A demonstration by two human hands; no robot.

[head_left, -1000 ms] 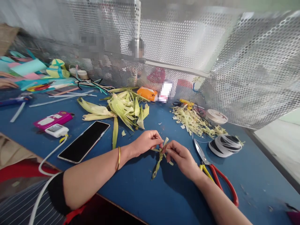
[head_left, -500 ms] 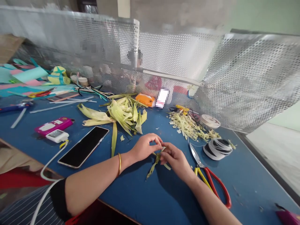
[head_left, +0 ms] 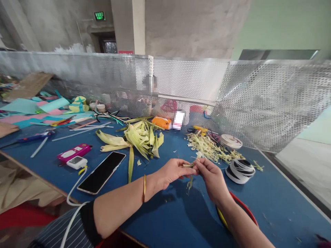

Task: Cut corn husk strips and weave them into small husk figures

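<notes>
Husk piece [head_left: 190,183] hung over counter [head_left: 160,217], inward of near edge, pinched in grip of left hand [head_left: 178,170] and right hand [head_left: 210,175]. Uneven pull risked tearing its thin fibre; loosened pinch risked letting it unravel or drop.

I see room for a hand over the desk [head_left: 165,220] between the left forearm [head_left: 121,208] and right forearm [head_left: 240,217]. Leftward, the phone [head_left: 102,173] and husk pile [head_left: 139,136] block me; rightward, a red handle [head_left: 246,208] and the cord spool [head_left: 240,171]; the perforated screen [head_left: 186,77] walls off the back.
</notes>
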